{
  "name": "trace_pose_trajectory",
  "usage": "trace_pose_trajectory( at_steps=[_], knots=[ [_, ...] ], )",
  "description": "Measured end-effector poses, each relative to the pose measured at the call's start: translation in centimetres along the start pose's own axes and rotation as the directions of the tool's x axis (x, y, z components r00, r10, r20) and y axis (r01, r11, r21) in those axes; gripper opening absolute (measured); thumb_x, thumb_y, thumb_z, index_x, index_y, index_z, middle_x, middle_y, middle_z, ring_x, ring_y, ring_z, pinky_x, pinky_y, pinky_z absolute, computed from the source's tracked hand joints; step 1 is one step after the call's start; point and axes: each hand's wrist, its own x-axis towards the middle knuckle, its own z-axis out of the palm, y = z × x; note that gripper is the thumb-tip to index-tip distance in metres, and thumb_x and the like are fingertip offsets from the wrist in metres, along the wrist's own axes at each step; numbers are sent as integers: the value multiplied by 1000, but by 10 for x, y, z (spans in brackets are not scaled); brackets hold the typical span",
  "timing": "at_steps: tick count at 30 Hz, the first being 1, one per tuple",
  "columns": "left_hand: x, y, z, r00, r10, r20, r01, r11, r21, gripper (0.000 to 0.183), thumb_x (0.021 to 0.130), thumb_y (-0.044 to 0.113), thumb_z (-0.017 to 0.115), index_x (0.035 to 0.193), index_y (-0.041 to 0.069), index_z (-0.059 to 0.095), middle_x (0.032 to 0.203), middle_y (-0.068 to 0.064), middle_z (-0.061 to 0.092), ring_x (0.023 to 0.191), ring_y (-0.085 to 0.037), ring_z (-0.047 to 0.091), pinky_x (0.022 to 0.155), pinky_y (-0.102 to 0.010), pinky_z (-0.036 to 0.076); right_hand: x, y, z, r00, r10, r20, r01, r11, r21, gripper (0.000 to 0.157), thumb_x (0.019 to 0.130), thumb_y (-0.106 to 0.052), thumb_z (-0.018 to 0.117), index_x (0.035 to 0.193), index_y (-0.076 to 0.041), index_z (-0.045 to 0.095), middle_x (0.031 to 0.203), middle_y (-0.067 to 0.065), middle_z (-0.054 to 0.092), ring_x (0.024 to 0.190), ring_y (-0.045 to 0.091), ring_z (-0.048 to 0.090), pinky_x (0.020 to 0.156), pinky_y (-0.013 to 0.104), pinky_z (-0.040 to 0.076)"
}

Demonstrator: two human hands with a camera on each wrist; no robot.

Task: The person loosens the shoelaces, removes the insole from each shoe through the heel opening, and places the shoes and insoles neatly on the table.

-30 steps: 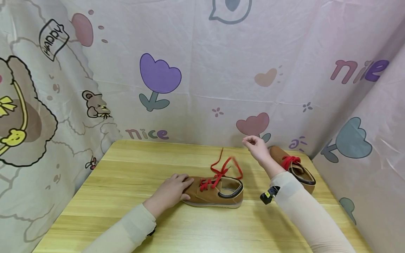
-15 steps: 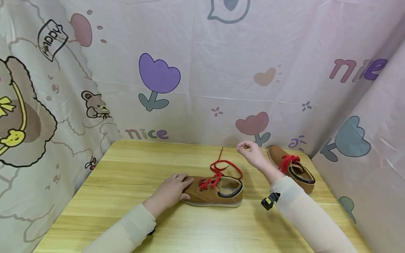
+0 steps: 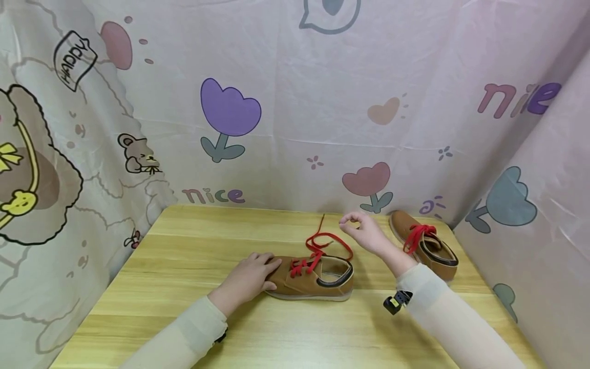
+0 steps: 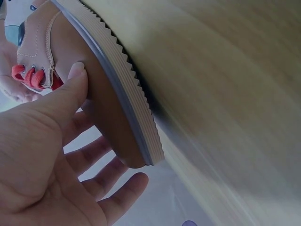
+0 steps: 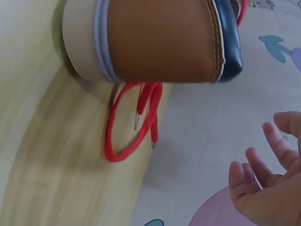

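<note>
At the left hand [image 3: 249, 279], brown shoe [image 3: 310, 287], toe [image 4: 113, 134] gripped

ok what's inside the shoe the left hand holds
Inside the brown lace-up shoe, a pale insole shows toward the back; the front part is hidden under its upper.

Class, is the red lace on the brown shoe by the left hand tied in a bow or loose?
Loose: the red cord lace shows no bow, its ends trailing off the brown low shoe.
</note>
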Motion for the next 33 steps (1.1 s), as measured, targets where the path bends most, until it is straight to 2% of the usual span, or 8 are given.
trace_pose_trajectory(
  at_steps=[5, 16, 25, 28, 33],
  knots=[
    [0, 0, 0, 1000, -1, -2, 1, 1000, -6, 63, 91, 42, 69, 144, 11, 56, 143, -16, 53, 121, -38, 53, 97, -54, 49, -8, -4, 4, 999, -22, 34, 22, 1000, 3, 15, 97, -16, 66, 105, -5, 70, 121, 17, 61, 116, 38, 57, 88, 48, 52],
    [0, -1, 2, 1000, 1, -8, -1, 1000, -5, 62, 91, 43, 68, 144, 11, 57, 143, -16, 53, 122, -38, 53, 98, -53, 49, -22, -1, 15, 996, -38, 87, 38, 999, 5, 8, 96, -16, 68, 101, -9, 70, 129, 19, 58, 121, 36, 50, 83, 38, 53],
    [1, -2, 2, 1000, 4, -5, -4, 1000, 4, 63, 91, 43, 68, 144, 11, 56, 143, -16, 53, 121, -37, 53, 98, -52, 49, -31, 0, 27, 987, -91, 136, 99, 994, -51, 8, 96, -17, 69, 100, -10, 72, 122, 11, 61, 116, 37, 48, 88, 50, 47],
    [2, -2, 2, 1000, 3, 0, -3, 1000, 6, 63, 91, 44, 68, 145, 12, 56, 144, -16, 53, 121, -37, 53, 99, -52, 48, -33, 2, 29, 984, -97, 149, 111, 990, -86, 9, 95, -16, 69, 100, -10, 72, 122, 11, 62, 117, 36, 48, 91, 51, 43],
    [2, -2, 3, 1000, 3, 4, -3, 1000, 2, 63, 91, 44, 67, 145, 12, 55, 144, -16, 52, 122, -38, 53, 99, -53, 48, -36, 2, 32, 978, -99, 185, 120, 987, -107, 7, 95, -17, 70, 98, -11, 72, 121, 14, 62, 115, 35, 49, 89, 51, 44]
  ],
)
